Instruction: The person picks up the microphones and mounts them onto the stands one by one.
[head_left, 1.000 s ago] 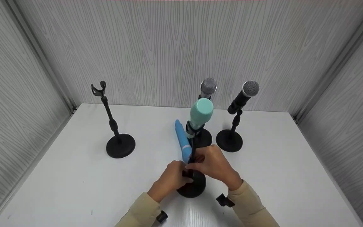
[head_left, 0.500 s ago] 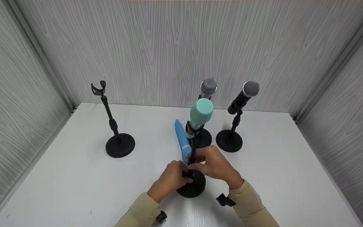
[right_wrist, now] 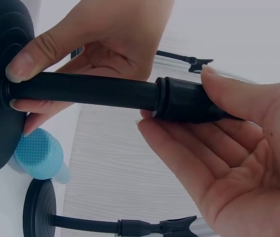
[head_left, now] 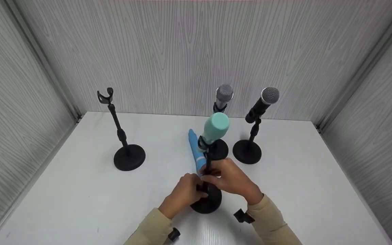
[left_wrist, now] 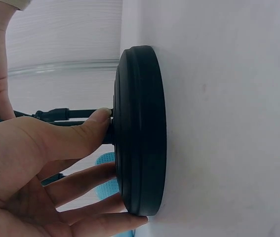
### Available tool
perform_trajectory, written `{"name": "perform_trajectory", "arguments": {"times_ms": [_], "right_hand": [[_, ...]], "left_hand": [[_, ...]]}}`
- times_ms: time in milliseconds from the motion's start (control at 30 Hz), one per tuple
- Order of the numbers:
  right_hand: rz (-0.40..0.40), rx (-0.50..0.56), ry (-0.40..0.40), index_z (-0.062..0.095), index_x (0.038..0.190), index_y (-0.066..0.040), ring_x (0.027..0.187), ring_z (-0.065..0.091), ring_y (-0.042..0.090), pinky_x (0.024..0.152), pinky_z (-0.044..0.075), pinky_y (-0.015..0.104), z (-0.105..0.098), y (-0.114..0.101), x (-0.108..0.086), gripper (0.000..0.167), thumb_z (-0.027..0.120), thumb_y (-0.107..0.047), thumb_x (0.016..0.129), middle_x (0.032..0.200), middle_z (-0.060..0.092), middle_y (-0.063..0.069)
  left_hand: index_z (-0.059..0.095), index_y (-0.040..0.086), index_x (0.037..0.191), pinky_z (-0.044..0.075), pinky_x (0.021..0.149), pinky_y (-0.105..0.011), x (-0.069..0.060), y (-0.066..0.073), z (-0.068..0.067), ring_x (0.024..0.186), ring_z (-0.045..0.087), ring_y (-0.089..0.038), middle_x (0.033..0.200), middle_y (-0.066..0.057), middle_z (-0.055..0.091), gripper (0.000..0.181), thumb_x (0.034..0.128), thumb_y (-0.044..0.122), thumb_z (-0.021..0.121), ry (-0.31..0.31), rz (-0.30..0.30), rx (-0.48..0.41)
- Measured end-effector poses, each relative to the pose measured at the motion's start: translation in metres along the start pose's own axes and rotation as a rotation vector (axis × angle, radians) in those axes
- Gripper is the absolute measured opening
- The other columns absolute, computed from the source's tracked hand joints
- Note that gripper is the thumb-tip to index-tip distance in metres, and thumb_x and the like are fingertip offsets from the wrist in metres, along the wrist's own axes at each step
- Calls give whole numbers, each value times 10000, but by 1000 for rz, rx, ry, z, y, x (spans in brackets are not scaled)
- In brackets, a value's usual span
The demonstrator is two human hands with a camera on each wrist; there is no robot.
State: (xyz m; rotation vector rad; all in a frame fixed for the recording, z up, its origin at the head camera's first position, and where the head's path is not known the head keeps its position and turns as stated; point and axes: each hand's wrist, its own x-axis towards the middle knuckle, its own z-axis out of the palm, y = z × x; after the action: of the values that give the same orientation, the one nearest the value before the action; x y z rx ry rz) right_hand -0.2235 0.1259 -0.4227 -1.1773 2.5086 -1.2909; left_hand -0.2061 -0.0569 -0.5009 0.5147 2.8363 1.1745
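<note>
A mint-green microphone (head_left: 216,127) sits tilted in the clip of a black microphone stand (head_left: 209,206) near the middle of the table. My left hand (head_left: 184,192) grips the foot of its pole, thumb on one side, with lower fingers against the round base (left_wrist: 142,133). Higher up, my right hand (head_left: 231,177) holds the thick collar (right_wrist: 181,100) of the pole between thumb and fingers. A blue microphone (head_left: 195,148) lies on the table just behind; its blue grille (right_wrist: 38,152) shows beside the base in the right wrist view.
Directly behind stands a silver-headed microphone (head_left: 224,93) on its own stand, partly hidden. A black microphone (head_left: 262,103) is on a stand at the right. At the left is a stand (head_left: 129,157) with a bare clip. Grey panels (head_left: 168,54) enclose the white table (head_left: 80,204).
Within the last half second the mint-green microphone and its clip have come down slightly toward the base. Both hands stay at nearly the same place on the stand.
</note>
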Motion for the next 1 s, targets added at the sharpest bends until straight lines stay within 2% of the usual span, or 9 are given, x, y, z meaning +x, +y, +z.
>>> {"name": "perform_trajectory", "arguments": {"times_ms": [100,233,367,433,533,667,833,900,1000], "right_hand": [[-17,23,-10,730,1079,27,940,765,219,834,620,310,0,2,1,141,702,-28,952,1054,760,169],[-35,45,-36,715,1094,35,965,756,252,864,614,306,0,4,1,151,660,24,953,1073,749,193],[-32,44,-41,714,1076,5,983,745,228,901,609,322,0,4,1,141,714,-55,948,1072,742,152],[-13,38,-25,721,1056,-20,964,741,191,889,610,314,1,2,1,159,759,-113,932,1051,743,118],[-1,32,3,709,1039,-43,935,736,171,856,611,295,4,1,2,159,779,-121,920,1027,735,95],[-21,36,12,690,1045,-51,945,741,189,851,610,279,7,3,3,123,740,-43,933,1031,727,97],[-30,77,-28,689,1082,-7,1019,742,247,900,603,293,7,4,2,142,670,39,949,1105,727,135],[-27,95,-52,679,1113,21,1049,734,287,920,599,307,5,4,1,173,633,71,954,1140,720,163],[-3,115,-90,671,1156,39,1078,722,316,944,589,310,3,2,1,205,591,76,971,1164,716,189]], "left_hand": [[737,-15,912,574,715,-349,0,1,0,802,633,-174,851,-109,705,209,787,81,875,10,14,13],[737,-5,917,591,736,-363,0,2,0,823,649,-181,862,-106,709,210,792,92,874,4,-4,14],[730,-11,1022,617,801,-413,0,3,-1,888,699,-227,928,-129,726,269,814,101,860,-24,-46,-4],[717,-20,1070,618,822,-438,0,4,-1,915,716,-254,953,-144,730,313,820,105,856,-34,-58,-12],[703,-14,1098,617,830,-445,0,3,-1,930,722,-264,955,-139,721,334,829,118,850,-43,-65,-13],[719,-1,1055,615,838,-443,0,2,0,938,720,-266,939,-128,723,286,831,118,850,-39,-40,5],[764,17,981,614,854,-431,0,2,1,943,714,-240,936,-113,754,204,826,116,853,-24,2,37],[766,23,906,611,811,-400,1,1,1,898,691,-214,878,-98,744,164,812,117,863,-13,24,53],[740,39,798,554,679,-317,1,0,0,784,620,-158,751,-69,690,154,801,120,871,0,60,79]]}}
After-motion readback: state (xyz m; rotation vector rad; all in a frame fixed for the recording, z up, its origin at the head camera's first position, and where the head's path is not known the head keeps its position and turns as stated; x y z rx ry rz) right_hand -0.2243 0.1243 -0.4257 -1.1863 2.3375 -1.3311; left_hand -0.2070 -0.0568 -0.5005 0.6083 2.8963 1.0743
